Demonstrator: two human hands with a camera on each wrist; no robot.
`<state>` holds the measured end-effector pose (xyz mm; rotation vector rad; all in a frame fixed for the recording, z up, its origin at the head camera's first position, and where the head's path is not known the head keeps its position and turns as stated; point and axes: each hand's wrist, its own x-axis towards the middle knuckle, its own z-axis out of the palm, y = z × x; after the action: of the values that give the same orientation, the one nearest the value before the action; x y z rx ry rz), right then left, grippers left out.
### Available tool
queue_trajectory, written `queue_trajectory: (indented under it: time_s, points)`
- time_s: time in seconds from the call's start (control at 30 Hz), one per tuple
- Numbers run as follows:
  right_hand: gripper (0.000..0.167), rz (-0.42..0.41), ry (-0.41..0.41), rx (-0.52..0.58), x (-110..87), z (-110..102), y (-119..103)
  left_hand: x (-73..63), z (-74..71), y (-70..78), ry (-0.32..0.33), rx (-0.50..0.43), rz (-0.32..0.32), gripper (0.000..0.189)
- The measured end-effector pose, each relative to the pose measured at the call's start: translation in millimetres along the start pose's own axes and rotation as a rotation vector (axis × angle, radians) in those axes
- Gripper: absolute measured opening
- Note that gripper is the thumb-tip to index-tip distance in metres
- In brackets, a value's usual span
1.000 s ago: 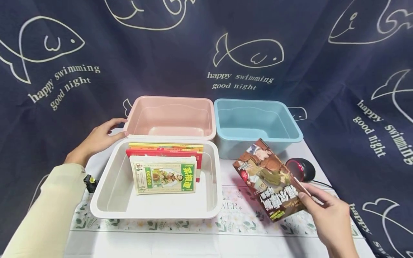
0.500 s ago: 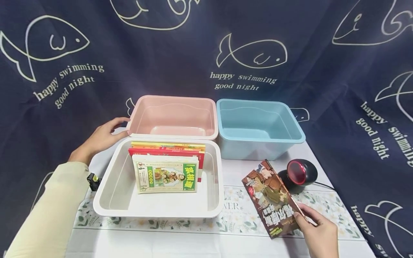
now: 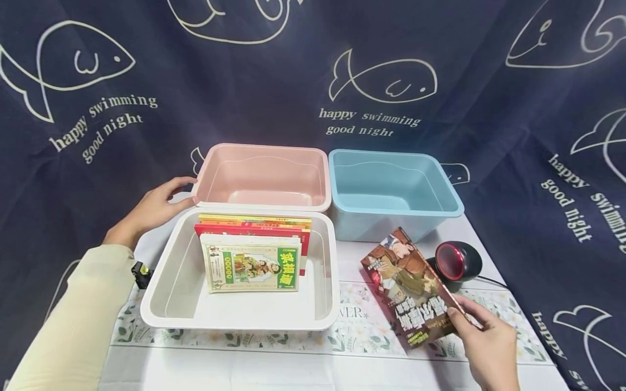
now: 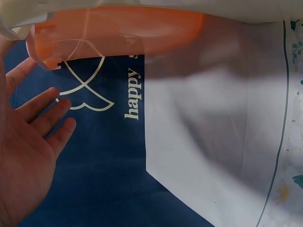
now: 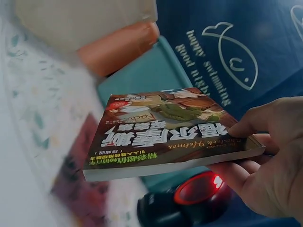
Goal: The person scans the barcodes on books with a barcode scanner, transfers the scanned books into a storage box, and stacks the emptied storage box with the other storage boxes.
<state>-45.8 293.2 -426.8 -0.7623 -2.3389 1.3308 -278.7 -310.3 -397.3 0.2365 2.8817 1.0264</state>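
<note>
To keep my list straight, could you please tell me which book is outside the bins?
The brown book, held by the right hand; the other visible books stand in the white bin.

The table [image 3: 225,369] is viewed forward and down from the head; shared with that view are the pink bin [image 4: 142,29], seen from the left wrist, and the book [image 5: 165,125], seen close from the right.

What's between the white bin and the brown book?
No objects in the head view: only white tabletop and a flowered strip show between white bin and brown book.
</note>
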Motion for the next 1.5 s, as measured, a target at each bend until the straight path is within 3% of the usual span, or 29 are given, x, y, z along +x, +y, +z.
queue_trajectory:
  time_s: [0.23, 0.4, 0.63, 0.7, 0.93, 1.23, 1.5]
  points:
    - [0.028, -0.108, 0.023, 0.019, 17.9, -3, -41, -0.8, 1.2, -1.1, 0.000, 0.010, -0.010, 0.068]
    - [0.026, -0.191, -0.016, 0.115, 33.1, -5, -75, -0.3, 3.8, -1.8, -0.004, 0.014, -0.012, 0.069]
    - [0.021, -0.267, -0.162, 0.216, 61.7, 1, -120, 1.5, 3.4, -1.9, -0.004, 0.012, -0.016, 0.069]
    - [0.022, -0.313, -0.187, 0.178, 70.9, 6, -131, 2.0, 3.7, -1.2, -0.007, 0.011, -0.015, 0.069]
    - [0.022, -0.364, -0.319, 0.324, 98.9, 38, -165, 2.0, 3.9, 0.8, -0.025, -0.005, -0.018, 0.068]
    - [0.025, -0.443, -0.420, 0.343, 113.9, 85, -208, 0.8, 1.3, 2.6, -0.022, 0.003, -0.034, 0.071]
    - [0.024, -0.551, -0.539, 0.365, 117.4, 131, -231, 0.2, 0.3, 1.7, -0.011, 0.003, -0.025, 0.070]
